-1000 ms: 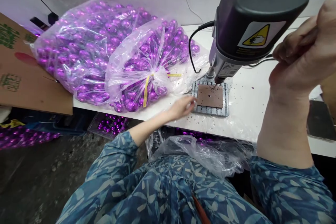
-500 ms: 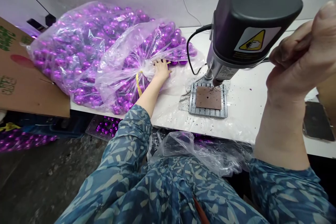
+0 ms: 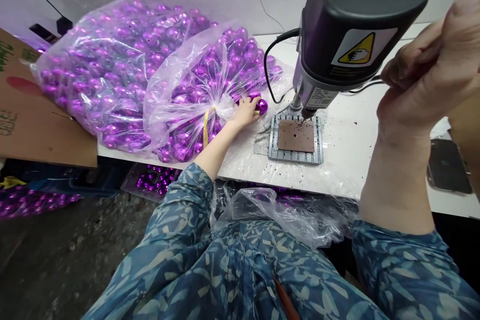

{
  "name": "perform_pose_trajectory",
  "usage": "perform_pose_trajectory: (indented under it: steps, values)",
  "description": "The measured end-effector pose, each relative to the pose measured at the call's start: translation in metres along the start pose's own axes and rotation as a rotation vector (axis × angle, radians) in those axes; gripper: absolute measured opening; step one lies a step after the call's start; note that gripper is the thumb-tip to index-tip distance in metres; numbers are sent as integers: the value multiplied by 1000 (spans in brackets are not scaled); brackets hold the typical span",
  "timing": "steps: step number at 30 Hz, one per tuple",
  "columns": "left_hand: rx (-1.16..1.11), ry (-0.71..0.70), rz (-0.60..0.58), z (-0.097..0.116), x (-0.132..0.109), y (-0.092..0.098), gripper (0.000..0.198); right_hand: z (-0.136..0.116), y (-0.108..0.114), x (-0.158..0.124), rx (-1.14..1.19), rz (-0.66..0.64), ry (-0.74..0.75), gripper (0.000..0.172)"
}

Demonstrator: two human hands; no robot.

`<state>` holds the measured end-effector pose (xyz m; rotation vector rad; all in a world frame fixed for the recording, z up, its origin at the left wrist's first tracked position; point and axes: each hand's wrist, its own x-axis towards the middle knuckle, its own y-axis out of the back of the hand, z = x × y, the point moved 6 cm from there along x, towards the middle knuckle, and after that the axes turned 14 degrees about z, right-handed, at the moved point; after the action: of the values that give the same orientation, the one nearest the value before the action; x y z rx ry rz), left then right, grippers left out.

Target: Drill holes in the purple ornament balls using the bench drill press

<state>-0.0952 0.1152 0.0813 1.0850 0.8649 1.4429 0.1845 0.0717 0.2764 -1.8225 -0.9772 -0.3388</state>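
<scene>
Head view: left hand grips a purple ball at the near bag - just left of the drill plate on the table. Right hand is raised and fisted around the lever beside the drill head. A second bag lies behind.

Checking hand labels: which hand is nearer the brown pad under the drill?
Left. The left hand, holding a purple ball, is just left of the brown pad; the right hand is raised off to its right, gripping the lever.
</scene>
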Motion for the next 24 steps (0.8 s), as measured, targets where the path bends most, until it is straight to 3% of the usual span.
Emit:
perform_pose_trajectory:
  steps: [3, 7, 10, 12, 14, 18, 21, 24]
  values:
    - [-96, 0, 15, 6, 12, -4, 52, 3, 1, 1, 8, 32, 23, 51]
    - [-245, -24, 99, 14, 18, -2, 46, 4, 2, 2, -36, 30, 12, 47]
    - [-537, -49, 229, 16, 5, 10, 47, 3, 3, 2, -50, -2, -20, 45]
    - [-776, 30, 256, 10, -11, 15, 49, 4, 3, 2, -46, 2, -17, 46]
    - [-985, 159, 210, 1, -29, 13, 49, 5, 3, 2, -32, 14, 1, 50]
    - [-1283, 384, -9, -3, -60, 0, 48, 3, 3, 0, -35, 57, 35, 59]
    - [-1402, 442, -112, 5, -70, -7, 56, 0, 2, -2, -112, 38, 19, 57]
    - [-1432, 459, -131, 14, -73, -14, 63, -2, 1, -3, -157, 29, 21, 57]
